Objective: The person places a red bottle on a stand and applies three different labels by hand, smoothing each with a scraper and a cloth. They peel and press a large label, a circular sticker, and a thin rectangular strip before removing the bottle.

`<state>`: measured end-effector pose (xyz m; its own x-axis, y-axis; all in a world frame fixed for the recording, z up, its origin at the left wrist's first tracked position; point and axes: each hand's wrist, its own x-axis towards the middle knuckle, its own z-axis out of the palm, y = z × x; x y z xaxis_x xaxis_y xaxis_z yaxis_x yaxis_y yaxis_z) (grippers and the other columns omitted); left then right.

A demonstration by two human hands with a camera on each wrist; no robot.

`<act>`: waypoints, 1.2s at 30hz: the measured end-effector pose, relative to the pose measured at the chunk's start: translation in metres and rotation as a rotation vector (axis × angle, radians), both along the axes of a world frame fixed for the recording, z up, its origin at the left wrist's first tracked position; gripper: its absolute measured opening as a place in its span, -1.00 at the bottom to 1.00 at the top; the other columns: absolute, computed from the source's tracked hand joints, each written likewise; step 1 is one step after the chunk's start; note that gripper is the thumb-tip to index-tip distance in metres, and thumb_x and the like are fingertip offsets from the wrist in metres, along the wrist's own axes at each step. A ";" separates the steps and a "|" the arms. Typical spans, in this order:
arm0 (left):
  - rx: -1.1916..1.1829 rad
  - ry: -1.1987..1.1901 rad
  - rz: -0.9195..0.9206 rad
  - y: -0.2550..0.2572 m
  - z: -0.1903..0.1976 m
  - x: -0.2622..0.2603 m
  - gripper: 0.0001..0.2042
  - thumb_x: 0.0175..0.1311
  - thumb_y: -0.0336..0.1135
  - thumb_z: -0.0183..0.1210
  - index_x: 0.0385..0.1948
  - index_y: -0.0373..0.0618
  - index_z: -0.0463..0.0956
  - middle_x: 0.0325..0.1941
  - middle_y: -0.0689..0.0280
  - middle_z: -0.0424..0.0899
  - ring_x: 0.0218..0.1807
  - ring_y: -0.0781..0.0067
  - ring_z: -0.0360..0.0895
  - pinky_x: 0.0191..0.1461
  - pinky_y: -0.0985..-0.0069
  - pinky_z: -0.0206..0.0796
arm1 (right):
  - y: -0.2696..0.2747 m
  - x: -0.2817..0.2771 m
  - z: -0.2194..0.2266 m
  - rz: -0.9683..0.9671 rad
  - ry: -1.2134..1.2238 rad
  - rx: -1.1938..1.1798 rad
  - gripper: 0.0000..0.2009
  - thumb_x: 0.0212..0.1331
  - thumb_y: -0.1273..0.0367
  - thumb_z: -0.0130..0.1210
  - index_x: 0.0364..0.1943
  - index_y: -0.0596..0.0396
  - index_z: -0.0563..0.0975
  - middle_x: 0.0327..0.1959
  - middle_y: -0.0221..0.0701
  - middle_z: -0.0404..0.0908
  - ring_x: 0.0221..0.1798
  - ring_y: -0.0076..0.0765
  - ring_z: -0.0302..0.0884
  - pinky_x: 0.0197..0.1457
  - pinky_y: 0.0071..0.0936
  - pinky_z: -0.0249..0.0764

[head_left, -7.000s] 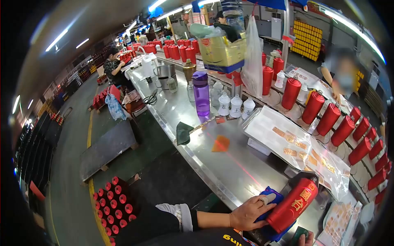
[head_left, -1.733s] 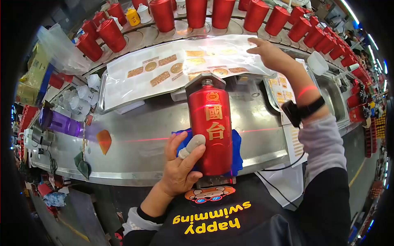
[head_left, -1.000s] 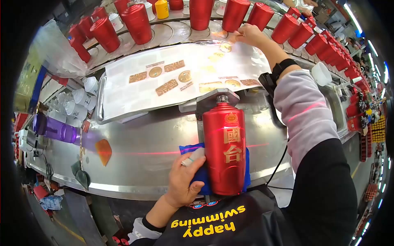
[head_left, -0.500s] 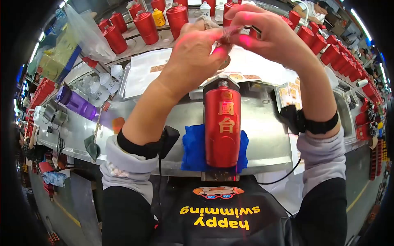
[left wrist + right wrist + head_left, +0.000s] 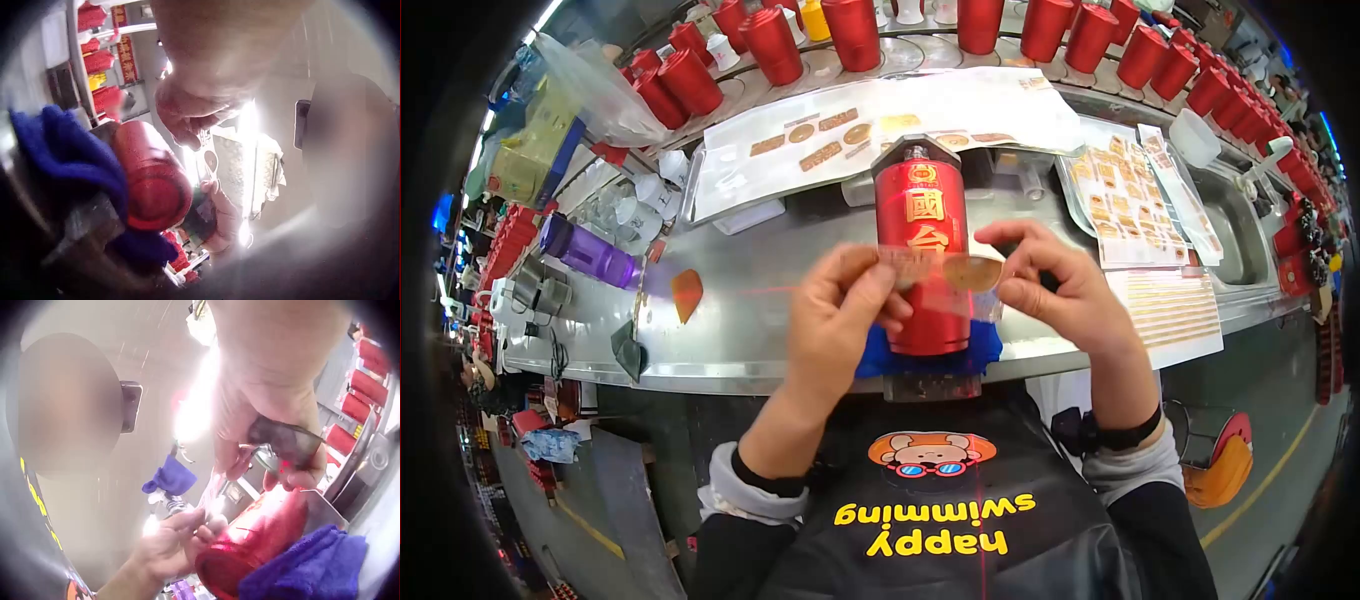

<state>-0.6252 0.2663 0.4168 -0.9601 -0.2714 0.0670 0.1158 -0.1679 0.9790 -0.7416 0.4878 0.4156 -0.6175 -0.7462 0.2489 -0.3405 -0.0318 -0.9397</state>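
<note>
A red bottle (image 5: 922, 215) with gold characters lies neck-away on a blue cloth (image 5: 980, 348) in a metal cradle at the steel counter's near edge. Just above its middle, both hands stretch a clear film strip carrying a round gold label (image 5: 972, 272). My left hand (image 5: 882, 288) pinches the strip's left end; my right hand (image 5: 1003, 268) pinches the right end by the label. In the right wrist view the film (image 5: 282, 441) hangs from my right hand (image 5: 270, 464) above the bottle (image 5: 256, 545). The left wrist view shows my left hand (image 5: 187, 122) over the bottle (image 5: 153, 184).
A tray with a sheet of gold labels (image 5: 870, 125) lies behind the bottle. Beyond it runs a curved line of upright red bottles (image 5: 855, 30). More label sheets (image 5: 1130, 190) lie at right, a purple bottle (image 5: 588, 255) and white caps (image 5: 640, 200) at left.
The right hand took a label from the far sheet, and the left hand left the bottle. Both hands, raised near the camera half a second ago, have come down over the bottle.
</note>
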 end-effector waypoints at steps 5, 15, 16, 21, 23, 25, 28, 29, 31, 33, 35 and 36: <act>-0.023 -0.094 0.065 -0.002 -0.027 0.021 -0.81 0.41 -0.28 0.10 -0.13 -0.20 0.54 -0.30 0.33 0.66 -0.45 0.67 0.49 -0.38 0.70 0.31 | 0.003 0.019 -0.032 -0.069 -0.254 -0.018 -0.83 0.28 0.32 0.22 -0.35 0.14 0.58 0.07 -0.31 0.48 -0.02 -0.56 0.40 -0.03 -0.53 0.37; 0.037 -0.129 0.106 -0.013 -0.049 0.029 -0.78 0.38 -0.25 0.14 -0.10 -0.16 0.56 -0.28 0.43 0.62 -0.29 0.69 0.46 -0.19 0.64 0.29 | -0.012 0.024 -0.042 -0.171 -0.137 -0.010 -0.76 0.30 0.29 0.19 -0.45 0.15 0.54 0.04 -0.24 0.49 0.16 -0.43 0.38 0.12 -0.45 0.36; 0.055 -0.125 0.108 -0.013 -0.050 0.029 -0.79 0.38 -0.25 0.14 -0.10 -0.16 0.56 -0.27 0.43 0.62 -0.28 0.68 0.47 -0.18 0.64 0.29 | -0.014 0.025 -0.041 -0.175 -0.152 -0.016 -0.76 0.30 0.30 0.19 -0.45 0.15 0.54 0.02 -0.25 0.49 0.16 -0.42 0.38 0.12 -0.45 0.36; 0.089 -0.108 0.089 -0.015 -0.054 0.029 -0.80 0.37 -0.26 0.15 -0.10 -0.15 0.56 -0.26 0.42 0.62 -0.24 0.65 0.49 -0.17 0.63 0.29 | -0.021 0.024 -0.043 -0.192 -0.097 -0.017 -0.78 0.30 0.33 0.19 -0.45 0.16 0.54 0.00 -0.26 0.47 0.13 -0.45 0.39 0.11 -0.47 0.36; 0.090 -0.111 0.086 -0.015 -0.056 0.029 -0.80 0.38 -0.26 0.15 -0.11 -0.15 0.56 -0.26 0.42 0.62 -0.24 0.65 0.49 -0.18 0.64 0.29 | -0.021 0.024 -0.044 -0.210 -0.109 -0.003 -0.78 0.30 0.33 0.19 -0.44 0.17 0.54 0.01 -0.27 0.46 0.08 -0.48 0.39 0.11 -0.49 0.36; 0.086 -0.114 0.081 -0.015 -0.056 0.028 -0.81 0.38 -0.27 0.14 -0.12 -0.15 0.56 -0.26 0.42 0.62 -0.24 0.66 0.48 -0.18 0.64 0.29 | -0.021 0.025 -0.043 -0.218 -0.126 0.005 -0.78 0.30 0.33 0.19 -0.44 0.17 0.54 0.02 -0.27 0.45 0.05 -0.51 0.39 0.10 -0.50 0.36; 0.077 -0.113 0.074 -0.015 -0.055 0.028 -0.83 0.38 -0.27 0.14 -0.15 -0.14 0.56 -0.27 0.43 0.61 -0.24 0.66 0.48 -0.18 0.64 0.28 | -0.021 0.025 -0.041 -0.214 -0.137 0.014 -0.79 0.29 0.34 0.19 -0.44 0.17 0.53 0.02 -0.28 0.45 0.02 -0.53 0.39 0.09 -0.52 0.36; 0.077 -0.114 0.073 -0.015 -0.055 0.028 -0.83 0.39 -0.27 0.14 -0.16 -0.14 0.56 -0.27 0.43 0.61 -0.25 0.67 0.48 -0.18 0.64 0.28 | -0.021 0.025 -0.041 -0.215 -0.129 0.022 -0.79 0.29 0.34 0.19 -0.43 0.17 0.53 0.02 -0.28 0.45 0.02 -0.53 0.39 0.09 -0.52 0.36; 0.072 -0.118 0.073 -0.015 -0.055 0.028 -0.83 0.39 -0.26 0.14 -0.17 -0.14 0.56 -0.28 0.43 0.61 -0.25 0.67 0.47 -0.19 0.64 0.28 | -0.021 0.025 -0.041 -0.216 -0.132 0.026 -0.79 0.29 0.34 0.20 -0.43 0.18 0.53 0.02 -0.29 0.45 0.02 -0.52 0.39 0.08 -0.53 0.36; 0.061 -0.124 0.074 -0.015 -0.055 0.028 -0.83 0.39 -0.26 0.14 -0.17 -0.14 0.56 -0.28 0.43 0.61 -0.25 0.67 0.47 -0.19 0.64 0.28 | -0.022 0.025 -0.041 -0.216 -0.153 0.016 -0.79 0.29 0.34 0.20 -0.43 0.18 0.53 0.01 -0.29 0.45 0.02 -0.52 0.39 0.08 -0.53 0.35; 0.060 -0.123 0.077 -0.014 -0.055 0.028 -0.83 0.38 -0.26 0.14 -0.17 -0.14 0.56 -0.29 0.43 0.60 -0.25 0.67 0.47 -0.19 0.64 0.28 | -0.022 0.025 -0.041 -0.214 -0.138 0.009 -0.79 0.29 0.34 0.20 -0.44 0.17 0.54 0.01 -0.29 0.45 0.02 -0.51 0.39 0.09 -0.52 0.35; 0.059 -0.122 0.077 -0.014 -0.055 0.028 -0.83 0.38 -0.25 0.14 -0.18 -0.14 0.56 -0.29 0.43 0.60 -0.25 0.67 0.47 -0.19 0.64 0.28 | -0.022 0.025 -0.041 -0.213 -0.130 0.006 -0.79 0.28 0.34 0.20 -0.44 0.17 0.54 0.01 -0.29 0.45 0.02 -0.51 0.39 0.10 -0.52 0.34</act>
<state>-0.5972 0.2520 0.3619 -0.9363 -0.3448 -0.0669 0.0116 -0.2207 0.9753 -0.7167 0.4657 0.3750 -0.7877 -0.5966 0.1534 -0.2155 0.0335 -0.9759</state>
